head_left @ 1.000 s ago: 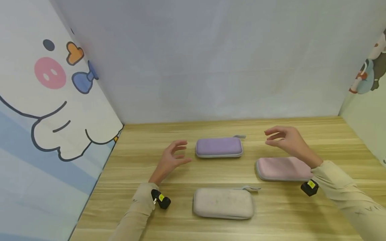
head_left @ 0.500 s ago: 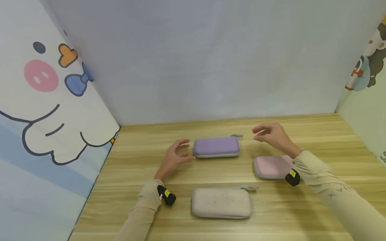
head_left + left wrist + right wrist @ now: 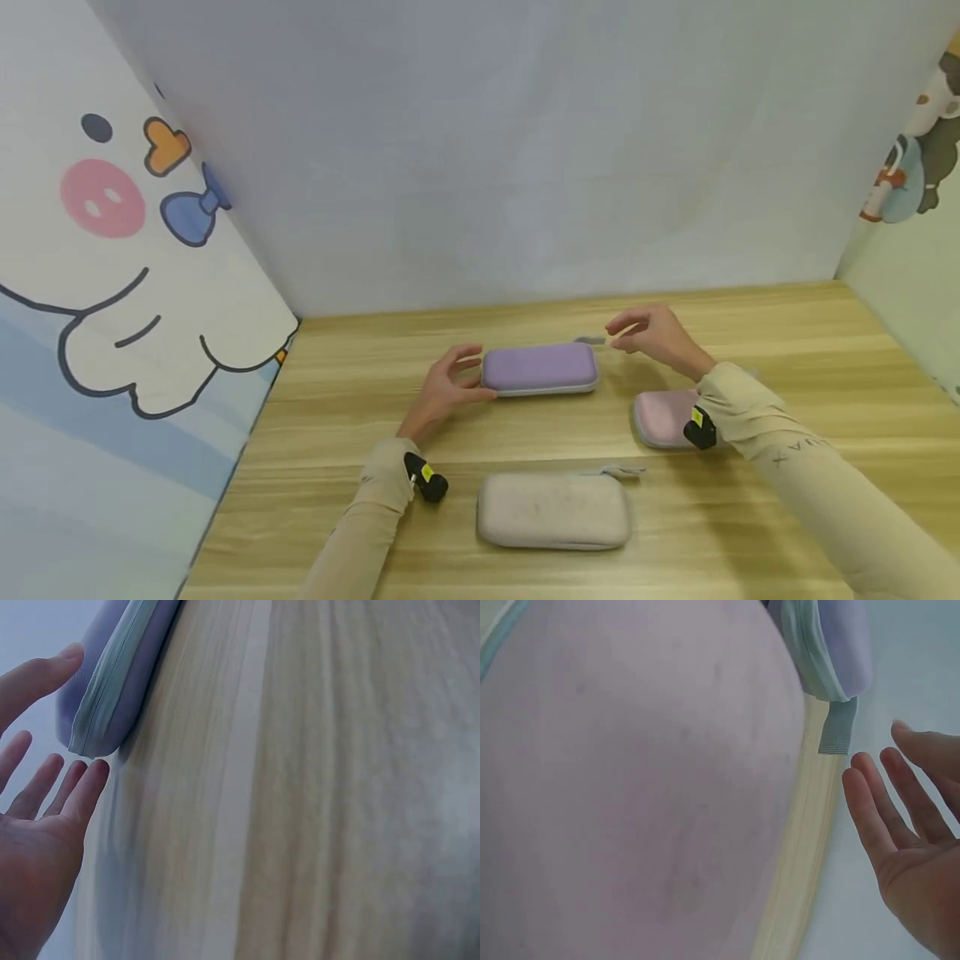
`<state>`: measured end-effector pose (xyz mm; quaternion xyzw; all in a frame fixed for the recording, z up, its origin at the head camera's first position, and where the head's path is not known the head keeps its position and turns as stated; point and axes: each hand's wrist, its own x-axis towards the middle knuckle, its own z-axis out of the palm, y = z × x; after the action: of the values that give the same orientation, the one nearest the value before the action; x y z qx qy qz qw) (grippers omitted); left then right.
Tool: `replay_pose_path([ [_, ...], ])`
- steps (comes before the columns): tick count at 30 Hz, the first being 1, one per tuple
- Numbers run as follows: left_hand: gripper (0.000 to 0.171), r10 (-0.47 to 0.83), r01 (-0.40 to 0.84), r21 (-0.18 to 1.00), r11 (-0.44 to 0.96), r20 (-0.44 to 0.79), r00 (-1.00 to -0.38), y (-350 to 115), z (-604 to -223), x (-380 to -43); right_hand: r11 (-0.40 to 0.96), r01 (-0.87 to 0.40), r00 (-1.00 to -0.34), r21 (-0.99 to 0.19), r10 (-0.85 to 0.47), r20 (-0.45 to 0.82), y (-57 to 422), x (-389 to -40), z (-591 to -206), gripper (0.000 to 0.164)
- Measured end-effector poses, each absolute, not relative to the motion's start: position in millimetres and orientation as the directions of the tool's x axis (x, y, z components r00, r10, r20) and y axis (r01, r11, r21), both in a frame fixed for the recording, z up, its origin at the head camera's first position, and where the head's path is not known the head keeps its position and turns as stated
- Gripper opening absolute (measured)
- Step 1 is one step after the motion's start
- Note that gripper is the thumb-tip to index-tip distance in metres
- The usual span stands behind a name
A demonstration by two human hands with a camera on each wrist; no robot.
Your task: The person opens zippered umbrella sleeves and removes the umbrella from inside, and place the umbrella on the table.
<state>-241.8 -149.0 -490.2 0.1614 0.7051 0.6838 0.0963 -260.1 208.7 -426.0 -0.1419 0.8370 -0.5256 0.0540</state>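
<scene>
A purple zippered pencil case (image 3: 538, 367) lies flat toward the back of the wooden table, its grey strap (image 3: 590, 340) at the right end. My left hand (image 3: 448, 387) is at the case's left end, thumb and fingers spread around it; the left wrist view shows the purple case (image 3: 112, 682) between thumb and fingertips, and firm contact cannot be made out. On the other side my right hand (image 3: 654, 337) hovers just off the strap end, fingers loosely bent with nothing in them. In the right wrist view, that strap (image 3: 838, 727) hangs near the fingertips.
A pink case (image 3: 663, 418) lies under my right forearm, partly hidden by the sleeve and wrist camera (image 3: 701, 428). Nearer the front is a beige case (image 3: 555, 511) with a grey strap. A pale curtain (image 3: 555, 167) stands behind the table (image 3: 330, 500), a cartoon-printed sheet (image 3: 97, 333) at left.
My right hand has moved left toward the purple case's strap end, its forearm covering more of the pink case. The left hand has moved slightly right, up to the purple case's left end.
</scene>
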Motion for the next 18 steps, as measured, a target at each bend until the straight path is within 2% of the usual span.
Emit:
replay_pose_path([
  [3, 0.079, 0.371, 0.063, 0.998, -0.024, 0.067, -0.926, -144, -490, -243, 0.41, -0.19, -0.946, -0.892, -0.321, 0.053, 208, -263, -429, 0.024],
  [9, 0.075, 0.392, 0.05, 0.999, -0.007, 0.048, -0.919, -140, -495, -247, 0.408, -0.167, -0.927, -0.898, -0.375, 0.003, 201, -272, -437, 0.027],
  [18, 0.07, 0.403, 0.039, 0.999, 0.035, 0.021, -0.915, -140, -495, -254, 0.507, -0.121, -0.936, -0.853, -0.344, -0.072, 178, -285, -438, 0.023],
])
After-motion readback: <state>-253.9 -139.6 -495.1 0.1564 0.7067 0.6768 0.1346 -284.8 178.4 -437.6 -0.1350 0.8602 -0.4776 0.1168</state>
